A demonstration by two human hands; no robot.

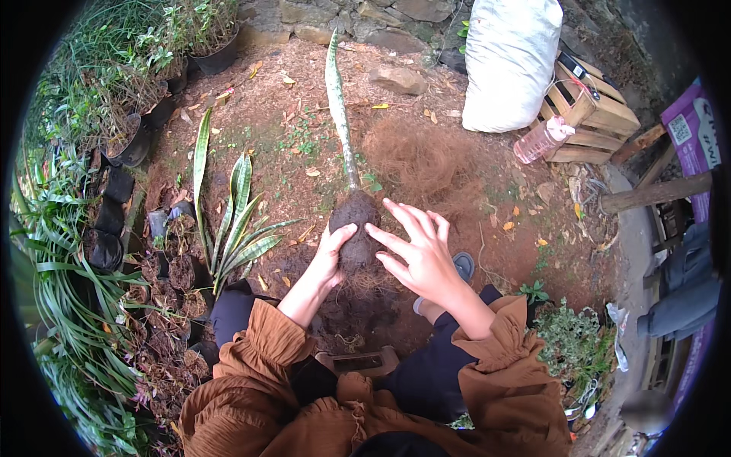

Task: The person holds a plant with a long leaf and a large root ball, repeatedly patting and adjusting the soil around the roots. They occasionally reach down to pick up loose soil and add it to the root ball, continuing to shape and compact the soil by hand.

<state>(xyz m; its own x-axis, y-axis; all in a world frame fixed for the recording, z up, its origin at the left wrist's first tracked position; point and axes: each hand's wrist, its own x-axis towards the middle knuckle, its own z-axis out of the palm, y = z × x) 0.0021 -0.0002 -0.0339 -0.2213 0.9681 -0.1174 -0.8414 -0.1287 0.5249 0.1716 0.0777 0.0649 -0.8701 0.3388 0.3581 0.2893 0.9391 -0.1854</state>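
A dark, rounded ball of soil (pixel 355 212) is held out in front of me. A single mottled snake plant leaf (pixel 338 103) rises from its far end, and thin roots (pixel 365 281) hang at the near end. My left hand (pixel 330 251) grips the ball from the left side, thumb on top; its other fingers are hidden beneath. My right hand (pixel 421 245) is at the right of the ball with its fingers spread, the fingertips at or very close to the soil. Whether they touch it I cannot tell.
Brown fibre (pixel 422 163) lies heaped on the ground beyond. Cut snake plant leaves (pixel 237 211) are at left, beside black pots (pixel 128 140). A white sack (pixel 511 63), a pink bottle (pixel 542 140) and a wooden crate (pixel 605 120) stand back right. Leafy plants (pixel 571 337) grow near right.
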